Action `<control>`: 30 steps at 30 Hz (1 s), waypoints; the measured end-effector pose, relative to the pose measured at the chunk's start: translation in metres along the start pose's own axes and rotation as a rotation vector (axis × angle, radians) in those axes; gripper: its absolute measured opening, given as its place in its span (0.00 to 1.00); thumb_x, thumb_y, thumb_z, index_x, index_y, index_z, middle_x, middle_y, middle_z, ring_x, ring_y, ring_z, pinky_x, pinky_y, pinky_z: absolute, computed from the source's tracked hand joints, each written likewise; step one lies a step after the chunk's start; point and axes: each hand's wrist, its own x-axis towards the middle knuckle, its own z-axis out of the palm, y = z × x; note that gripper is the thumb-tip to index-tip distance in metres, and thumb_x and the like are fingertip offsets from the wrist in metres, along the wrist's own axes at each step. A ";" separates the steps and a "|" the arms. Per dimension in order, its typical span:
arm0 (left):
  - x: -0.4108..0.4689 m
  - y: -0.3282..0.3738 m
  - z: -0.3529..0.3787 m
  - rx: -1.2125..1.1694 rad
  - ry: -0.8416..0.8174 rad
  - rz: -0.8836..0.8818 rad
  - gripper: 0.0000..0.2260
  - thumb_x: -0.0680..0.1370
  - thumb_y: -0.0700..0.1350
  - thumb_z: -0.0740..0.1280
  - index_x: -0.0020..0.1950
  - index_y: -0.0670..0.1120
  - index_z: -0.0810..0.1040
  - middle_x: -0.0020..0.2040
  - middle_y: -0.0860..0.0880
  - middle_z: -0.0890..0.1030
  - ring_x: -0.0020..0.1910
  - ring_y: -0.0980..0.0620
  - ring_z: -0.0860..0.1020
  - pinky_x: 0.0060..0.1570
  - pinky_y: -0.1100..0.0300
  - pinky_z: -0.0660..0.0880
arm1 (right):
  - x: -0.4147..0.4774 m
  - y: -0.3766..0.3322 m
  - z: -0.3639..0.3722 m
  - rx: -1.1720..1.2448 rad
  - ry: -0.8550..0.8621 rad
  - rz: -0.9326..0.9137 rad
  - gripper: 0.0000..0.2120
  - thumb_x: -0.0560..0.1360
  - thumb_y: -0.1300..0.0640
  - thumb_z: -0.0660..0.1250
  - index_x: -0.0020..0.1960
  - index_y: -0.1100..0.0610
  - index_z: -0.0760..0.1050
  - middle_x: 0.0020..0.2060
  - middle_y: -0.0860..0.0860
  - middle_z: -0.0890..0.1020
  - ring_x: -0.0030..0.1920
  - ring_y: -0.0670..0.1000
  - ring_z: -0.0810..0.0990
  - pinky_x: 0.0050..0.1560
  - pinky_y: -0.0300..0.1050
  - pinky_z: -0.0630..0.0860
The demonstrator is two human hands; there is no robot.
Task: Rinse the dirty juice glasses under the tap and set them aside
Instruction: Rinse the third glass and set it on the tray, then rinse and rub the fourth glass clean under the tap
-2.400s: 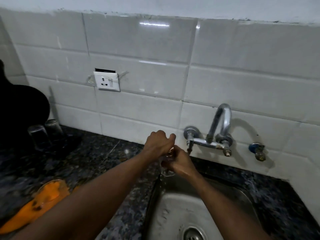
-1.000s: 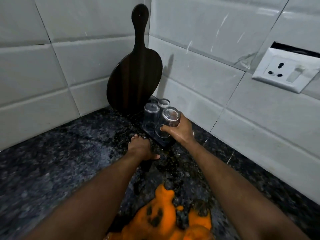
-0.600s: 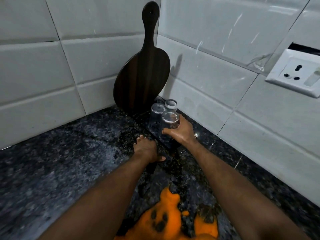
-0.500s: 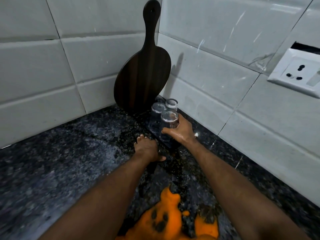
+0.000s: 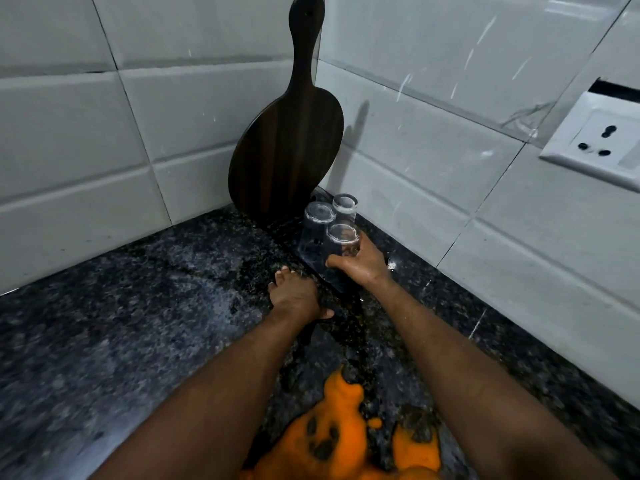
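Head view. Juice glasses, three, upturned, clustered on a dark mat (image 5: 327, 279) at the counter's (image 5: 138, 306) back corner, before a leaning wooden board (image 5: 287, 150).
- Nearest glass (image 5: 343, 241): right hand (image 5: 362, 268) has fingers and thumb curled round it.
- Left glass (image 5: 316, 227), rear glass (image 5: 344, 206): untouched.
- Left hand (image 5: 294, 296): fingers together, tips on the counter beside the mat.
- Orange cloth (image 5: 339, 427): near edge.

No text, label, brand, number or sign can be read anywhere in view.
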 end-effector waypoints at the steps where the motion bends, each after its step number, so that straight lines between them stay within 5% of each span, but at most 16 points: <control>1: -0.002 -0.001 0.000 -0.020 0.008 -0.001 0.50 0.72 0.64 0.71 0.80 0.38 0.51 0.81 0.36 0.47 0.80 0.38 0.47 0.76 0.43 0.54 | -0.002 0.000 0.000 0.002 -0.007 0.011 0.33 0.64 0.54 0.78 0.66 0.51 0.71 0.56 0.46 0.80 0.56 0.47 0.78 0.55 0.36 0.70; 4: -0.011 -0.005 0.005 -0.074 0.084 0.003 0.49 0.71 0.65 0.72 0.80 0.41 0.55 0.80 0.37 0.54 0.79 0.39 0.52 0.75 0.43 0.57 | -0.011 0.001 -0.002 -0.036 0.016 0.023 0.44 0.64 0.49 0.80 0.74 0.53 0.61 0.66 0.49 0.75 0.63 0.50 0.75 0.64 0.43 0.70; 6: -0.023 -0.002 0.009 -0.089 0.199 0.064 0.38 0.72 0.61 0.72 0.75 0.42 0.65 0.74 0.39 0.67 0.74 0.40 0.64 0.71 0.44 0.64 | -0.020 0.004 -0.007 -0.070 0.025 0.046 0.53 0.64 0.44 0.79 0.78 0.54 0.51 0.73 0.51 0.68 0.70 0.54 0.69 0.71 0.51 0.66; 10: -0.061 0.009 0.004 -0.218 0.297 0.158 0.13 0.78 0.49 0.64 0.57 0.44 0.78 0.56 0.40 0.81 0.56 0.38 0.80 0.52 0.49 0.76 | -0.050 0.007 -0.021 -0.020 -0.049 0.072 0.46 0.71 0.40 0.73 0.78 0.53 0.52 0.75 0.52 0.65 0.72 0.56 0.67 0.69 0.49 0.67; 13: -0.087 0.010 -0.004 -0.289 0.257 0.207 0.12 0.76 0.49 0.65 0.52 0.42 0.81 0.50 0.40 0.82 0.50 0.38 0.81 0.47 0.49 0.78 | -0.081 0.009 -0.031 -0.021 -0.111 0.046 0.32 0.74 0.39 0.68 0.72 0.53 0.65 0.63 0.48 0.76 0.60 0.51 0.76 0.58 0.45 0.73; 17: -0.129 0.005 -0.006 -0.420 0.103 0.315 0.17 0.82 0.55 0.61 0.42 0.44 0.79 0.39 0.43 0.85 0.36 0.45 0.84 0.41 0.53 0.82 | -0.129 0.018 -0.044 0.078 -0.182 0.002 0.15 0.78 0.44 0.64 0.52 0.54 0.81 0.49 0.49 0.84 0.49 0.52 0.84 0.57 0.52 0.79; 20: -0.163 0.008 -0.004 -0.398 -0.126 0.318 0.24 0.82 0.63 0.53 0.45 0.45 0.75 0.38 0.42 0.86 0.31 0.45 0.84 0.42 0.49 0.84 | -0.174 0.016 -0.057 0.152 -0.218 -0.034 0.21 0.82 0.49 0.58 0.53 0.65 0.81 0.47 0.58 0.84 0.42 0.51 0.83 0.42 0.38 0.80; 22: -0.181 0.009 -0.002 -0.394 -0.270 0.279 0.28 0.81 0.65 0.52 0.57 0.42 0.75 0.40 0.40 0.86 0.32 0.44 0.83 0.41 0.49 0.83 | -0.198 0.023 -0.064 0.182 -0.229 -0.035 0.24 0.83 0.47 0.53 0.54 0.65 0.80 0.44 0.59 0.84 0.41 0.54 0.83 0.35 0.34 0.76; 25: -0.205 0.012 0.002 -0.405 -0.374 0.261 0.27 0.82 0.59 0.55 0.70 0.39 0.69 0.43 0.39 0.85 0.31 0.44 0.83 0.37 0.56 0.79 | -0.230 0.033 -0.068 0.260 -0.246 0.027 0.26 0.83 0.44 0.50 0.50 0.61 0.80 0.46 0.61 0.84 0.47 0.58 0.84 0.44 0.42 0.81; 30: -0.236 0.020 0.016 -0.416 -0.356 0.236 0.17 0.81 0.50 0.60 0.56 0.37 0.74 0.43 0.37 0.85 0.34 0.40 0.83 0.38 0.52 0.81 | -0.265 0.048 -0.069 0.326 -0.186 0.027 0.28 0.84 0.46 0.50 0.53 0.67 0.79 0.41 0.55 0.83 0.43 0.50 0.82 0.42 0.34 0.79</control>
